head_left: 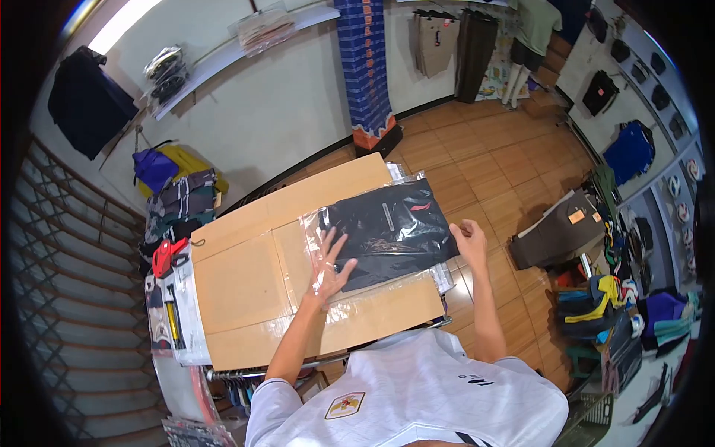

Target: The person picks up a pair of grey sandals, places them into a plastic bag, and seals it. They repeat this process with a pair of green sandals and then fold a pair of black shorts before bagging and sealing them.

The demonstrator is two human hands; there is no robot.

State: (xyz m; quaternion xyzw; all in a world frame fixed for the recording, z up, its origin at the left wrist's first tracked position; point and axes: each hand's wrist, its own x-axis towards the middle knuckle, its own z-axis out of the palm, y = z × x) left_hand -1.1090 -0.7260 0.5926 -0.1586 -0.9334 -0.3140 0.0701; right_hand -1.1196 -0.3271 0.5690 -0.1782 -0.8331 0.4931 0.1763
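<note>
A folded black garment in a clear plastic bag (391, 227) lies on a flattened cardboard sheet (238, 276). A small red mark and a grey strip show on its upper part. My left hand (326, 268) rests flat with spread fingers on the bag's left end, where the loose clear plastic extends past the garment. At the opposite end, my right hand (469, 242) has its fingers curled and pinched at the bag's right edge. Its fingertips are partly hidden there.
Left of the cardboard lie a red tool (167, 257) and a yellow-and-black cutter (173, 316). Below the cardboard runs a metal clothes rail (246, 372). A blue patterned pillar (363, 67) stands ahead. Brown trousers (558, 227) and stacked clothes are on the right.
</note>
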